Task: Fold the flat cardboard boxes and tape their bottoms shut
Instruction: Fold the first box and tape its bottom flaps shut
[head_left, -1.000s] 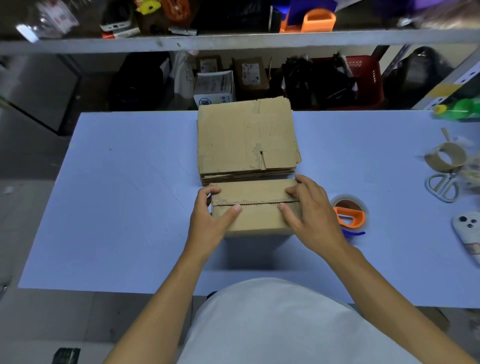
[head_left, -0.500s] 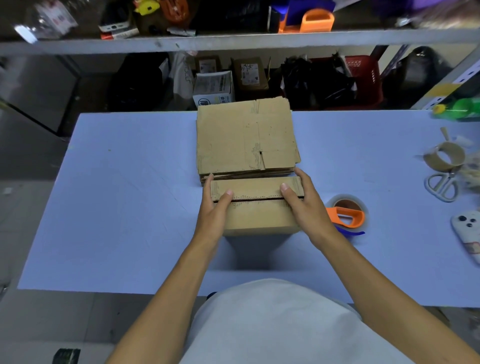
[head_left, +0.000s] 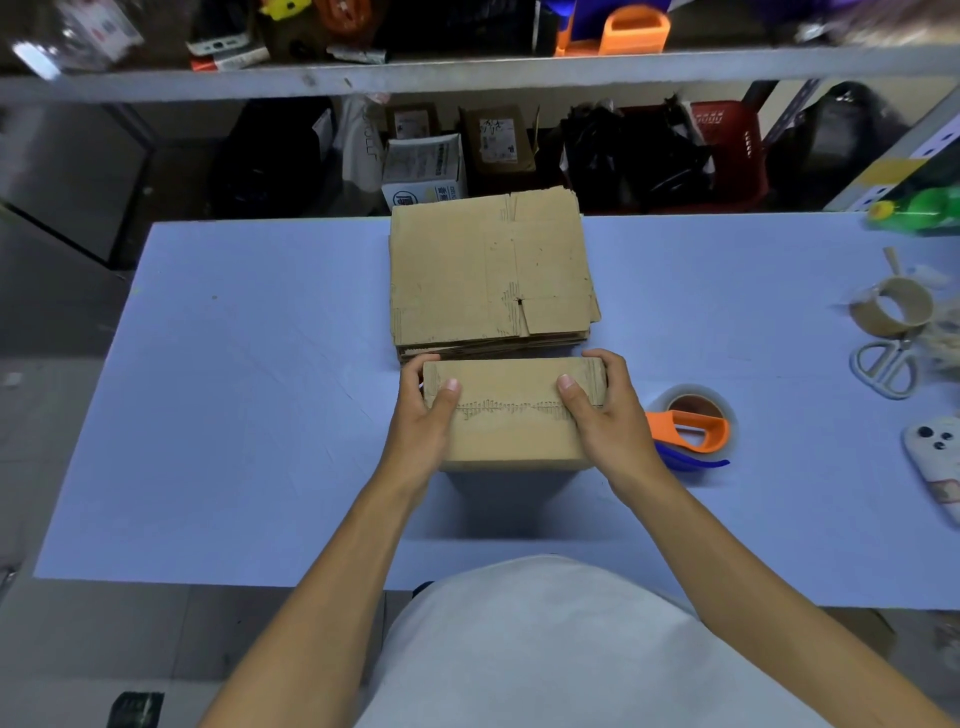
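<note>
Left hand (head_left: 423, 421) and right hand (head_left: 605, 415) grip the folded box (head_left: 511, 415), fingers curled over its ends, thumbs pinning the flaps shut (seam untaped). Tape dispenser (head_left: 693, 426) waits at 3 o'clock

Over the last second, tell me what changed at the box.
Both flaps of the box closed flat, their edges now meeting. The left hand and right hand slid outward and now grip its ends, thumbs on top. The flat stack and tape dispenser stayed put.

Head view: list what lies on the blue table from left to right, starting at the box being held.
Left hand → folded box → right hand → tape dispenser → scissors → phone. The flat cardboard stack, the tape roll and the green bottle overlap these in the order, so they are left out.
</note>
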